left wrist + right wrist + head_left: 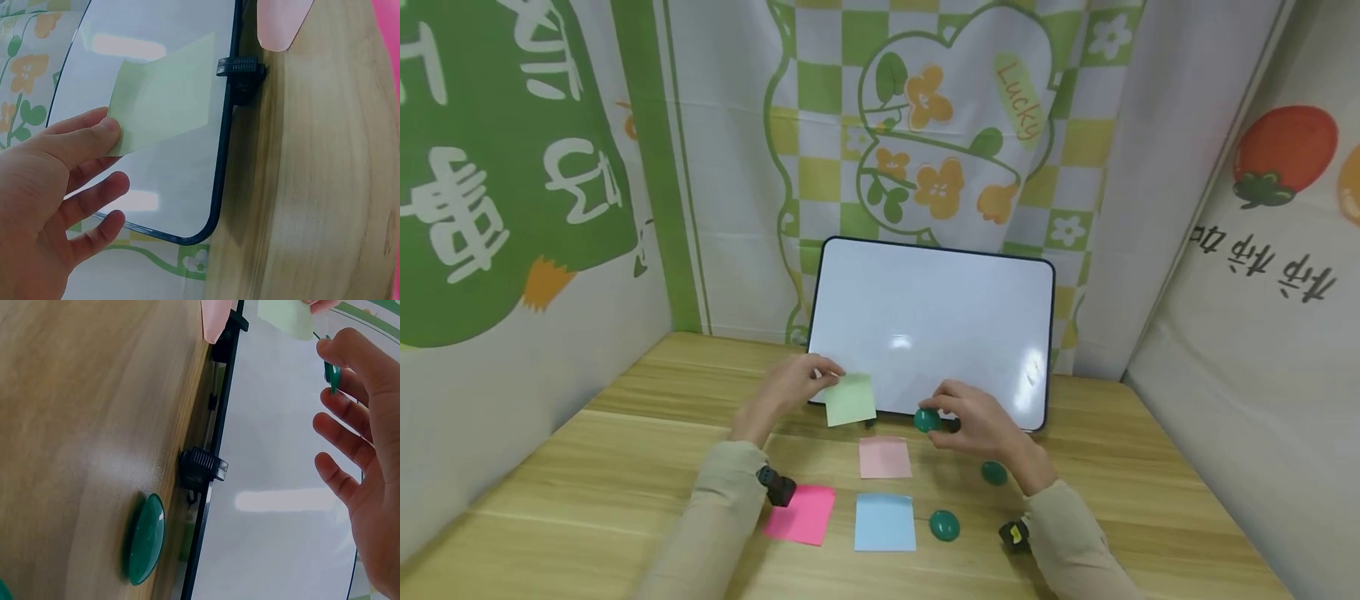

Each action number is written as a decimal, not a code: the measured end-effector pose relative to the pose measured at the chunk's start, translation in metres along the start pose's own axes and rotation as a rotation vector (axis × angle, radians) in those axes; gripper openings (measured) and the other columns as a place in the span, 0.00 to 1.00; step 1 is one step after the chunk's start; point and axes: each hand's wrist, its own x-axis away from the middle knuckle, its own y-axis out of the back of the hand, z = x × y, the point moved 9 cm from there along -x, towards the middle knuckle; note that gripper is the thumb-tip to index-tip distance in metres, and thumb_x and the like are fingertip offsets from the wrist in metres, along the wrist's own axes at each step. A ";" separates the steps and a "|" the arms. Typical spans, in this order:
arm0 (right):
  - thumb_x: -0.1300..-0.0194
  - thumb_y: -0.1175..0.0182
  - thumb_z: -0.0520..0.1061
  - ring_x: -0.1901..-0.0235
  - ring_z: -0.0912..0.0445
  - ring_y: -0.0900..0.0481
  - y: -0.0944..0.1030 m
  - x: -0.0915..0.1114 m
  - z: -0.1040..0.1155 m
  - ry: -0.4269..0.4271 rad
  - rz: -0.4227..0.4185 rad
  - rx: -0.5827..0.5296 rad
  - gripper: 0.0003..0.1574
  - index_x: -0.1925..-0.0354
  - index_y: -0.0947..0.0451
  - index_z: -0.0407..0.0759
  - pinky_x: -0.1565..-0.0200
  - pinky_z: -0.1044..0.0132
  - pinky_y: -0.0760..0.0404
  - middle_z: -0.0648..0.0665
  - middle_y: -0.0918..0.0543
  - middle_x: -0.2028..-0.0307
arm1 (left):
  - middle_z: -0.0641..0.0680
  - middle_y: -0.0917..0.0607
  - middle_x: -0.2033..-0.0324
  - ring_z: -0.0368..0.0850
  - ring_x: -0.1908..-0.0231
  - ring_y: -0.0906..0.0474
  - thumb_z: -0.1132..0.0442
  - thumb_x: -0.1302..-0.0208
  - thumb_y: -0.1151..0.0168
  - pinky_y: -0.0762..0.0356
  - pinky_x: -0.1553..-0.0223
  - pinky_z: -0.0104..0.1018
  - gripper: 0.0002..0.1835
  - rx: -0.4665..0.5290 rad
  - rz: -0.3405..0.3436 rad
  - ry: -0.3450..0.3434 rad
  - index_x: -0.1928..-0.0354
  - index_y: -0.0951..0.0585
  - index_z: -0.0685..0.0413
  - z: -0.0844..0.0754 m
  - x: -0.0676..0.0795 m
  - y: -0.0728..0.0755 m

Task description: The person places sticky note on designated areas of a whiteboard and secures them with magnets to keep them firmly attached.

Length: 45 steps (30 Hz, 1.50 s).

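A pale green sticky note [851, 400] is pinched at its upper left corner between thumb and fingers of my left hand [792, 385]. The note overlaps the lower left part of a white board [932, 325] with a dark frame, which leans upright at the back of the table. My right hand [977, 421] pinches a round green magnet [927, 419] near the board's lower edge. In the right wrist view that magnet [332, 372] shows edge-on between thumb and fingertips, while the other fingers spread loosely.
On the wooden table lie a light pink note [884, 458], a blue note [885, 523] and a bright pink note [805, 515] under my left wrist. Two more green magnets rest at the right, one [944, 525] beside the blue note. Black clips [200, 469] hold the board's bottom edge.
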 end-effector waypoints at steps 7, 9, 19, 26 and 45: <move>0.47 0.33 0.52 0.65 0.60 0.26 0.001 -0.005 0.002 -0.006 -0.023 0.044 0.22 0.52 0.19 0.49 0.63 0.69 0.25 0.55 0.23 0.62 | 0.44 0.15 0.58 0.43 0.61 0.21 0.55 0.36 0.41 0.24 0.64 0.39 0.09 -0.010 -0.011 -0.009 0.56 0.15 0.38 -0.005 -0.006 -0.002; 0.48 0.33 0.53 0.65 0.62 0.27 0.001 -0.007 0.003 -0.009 -0.025 0.061 0.23 0.52 0.19 0.50 0.63 0.69 0.25 0.55 0.23 0.62 | 0.44 0.15 0.58 0.43 0.62 0.20 0.56 0.36 0.41 0.24 0.65 0.38 0.09 -0.023 -0.022 -0.024 0.56 0.15 0.39 -0.008 -0.007 0.000; 0.47 0.34 0.56 0.64 0.62 0.27 0.009 -0.020 0.010 0.017 -0.072 0.150 0.24 0.52 0.19 0.51 0.62 0.68 0.25 0.54 0.22 0.61 | 0.44 0.15 0.61 0.42 0.64 0.20 0.55 0.36 0.41 0.25 0.68 0.36 0.09 -0.076 -0.051 -0.032 0.56 0.15 0.39 -0.010 -0.016 0.011; 0.47 0.34 0.55 0.63 0.61 0.26 0.012 -0.030 0.013 0.022 -0.093 0.190 0.24 0.51 0.19 0.51 0.61 0.66 0.24 0.54 0.22 0.61 | 0.44 0.15 0.62 0.43 0.63 0.19 0.55 0.36 0.40 0.23 0.67 0.38 0.09 -0.108 -0.077 -0.049 0.57 0.15 0.40 -0.012 -0.022 0.015; 0.47 0.33 0.55 0.62 0.58 0.25 0.021 -0.055 0.024 0.104 -0.216 0.249 0.26 0.51 0.20 0.48 0.58 0.64 0.25 0.51 0.22 0.61 | 0.46 0.15 0.62 0.44 0.61 0.19 0.56 0.36 0.41 0.22 0.61 0.42 0.09 -0.135 -0.076 -0.080 0.56 0.16 0.43 -0.014 -0.037 0.029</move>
